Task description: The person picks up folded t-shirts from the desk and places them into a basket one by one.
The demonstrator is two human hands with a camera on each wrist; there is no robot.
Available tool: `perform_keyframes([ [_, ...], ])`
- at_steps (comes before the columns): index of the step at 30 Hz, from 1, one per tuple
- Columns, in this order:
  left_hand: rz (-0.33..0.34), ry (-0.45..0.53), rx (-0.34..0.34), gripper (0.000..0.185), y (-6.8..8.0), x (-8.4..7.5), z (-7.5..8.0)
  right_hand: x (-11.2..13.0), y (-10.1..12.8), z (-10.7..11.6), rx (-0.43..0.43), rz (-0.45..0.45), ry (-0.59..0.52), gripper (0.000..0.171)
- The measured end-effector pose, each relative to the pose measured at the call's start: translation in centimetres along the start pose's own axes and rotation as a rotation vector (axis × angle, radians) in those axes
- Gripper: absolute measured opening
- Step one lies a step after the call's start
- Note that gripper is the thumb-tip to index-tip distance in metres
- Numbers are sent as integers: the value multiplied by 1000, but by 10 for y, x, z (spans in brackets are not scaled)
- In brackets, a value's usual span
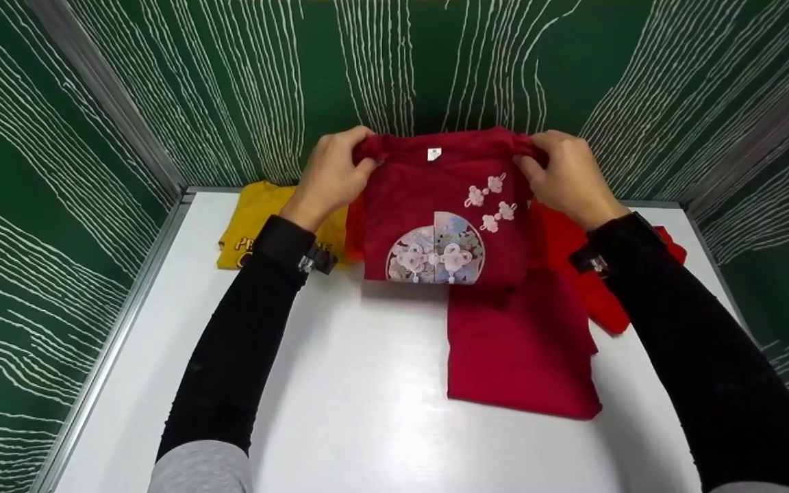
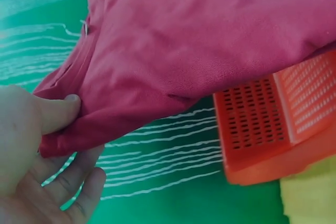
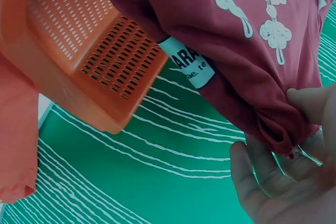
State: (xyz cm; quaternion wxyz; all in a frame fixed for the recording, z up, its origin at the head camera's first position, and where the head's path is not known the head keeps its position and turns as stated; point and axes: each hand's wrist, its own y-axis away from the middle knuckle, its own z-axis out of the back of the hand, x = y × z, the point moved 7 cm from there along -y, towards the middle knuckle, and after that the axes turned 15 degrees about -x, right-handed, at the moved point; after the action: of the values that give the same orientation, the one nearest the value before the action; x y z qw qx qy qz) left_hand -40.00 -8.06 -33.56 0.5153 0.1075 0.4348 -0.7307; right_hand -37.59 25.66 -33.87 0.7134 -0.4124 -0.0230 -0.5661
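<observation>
The left hand (image 1: 331,174) and right hand (image 1: 569,174) are pinching the shirt (image 1: 422,192) by its upper corners, holding it above the far part of the white table (image 1: 346,404). Green, white-lined walls (image 1: 429,61) are standing along three of the table's sides

At nine o'clock in the head view, on the yellow garment (image 1: 249,209), reads "PR", then mostly covered, with a partial line below. At one o'clock in the right wrist view, on a white patch (image 3: 190,65) of the maroon shirt (image 1: 422,188), reads "ARA" above "ae. te". At twelve o'clock on that shirt, on a white collar tag (image 1: 434,154), too small to read.
</observation>
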Motion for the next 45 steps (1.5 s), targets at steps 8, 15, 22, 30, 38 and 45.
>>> perform_keyframes([
  [8, -138, -112, -30, 23, -2, -41, 12, 3, -8, 12, -14, 12, 16, 28],
  [15, -38, -137, 56, 23, -12, -17, -13, -18, -12, -7, 88, -37, 35, 27],
  [22, 41, -146, 147, 20, 0, 15, -39, -30, -4, -34, 168, -57, 23, 26],
  [30, 97, -138, 241, 32, 15, 40, -63, -46, 12, -54, 280, -83, 48, 22],
  [38, 170, -151, 261, 41, 10, 56, -86, -60, 12, -77, 362, -109, 134, 47],
  [45, 250, -131, 135, 39, 4, 60, -95, -58, 3, -82, 186, -57, 289, 27],
])
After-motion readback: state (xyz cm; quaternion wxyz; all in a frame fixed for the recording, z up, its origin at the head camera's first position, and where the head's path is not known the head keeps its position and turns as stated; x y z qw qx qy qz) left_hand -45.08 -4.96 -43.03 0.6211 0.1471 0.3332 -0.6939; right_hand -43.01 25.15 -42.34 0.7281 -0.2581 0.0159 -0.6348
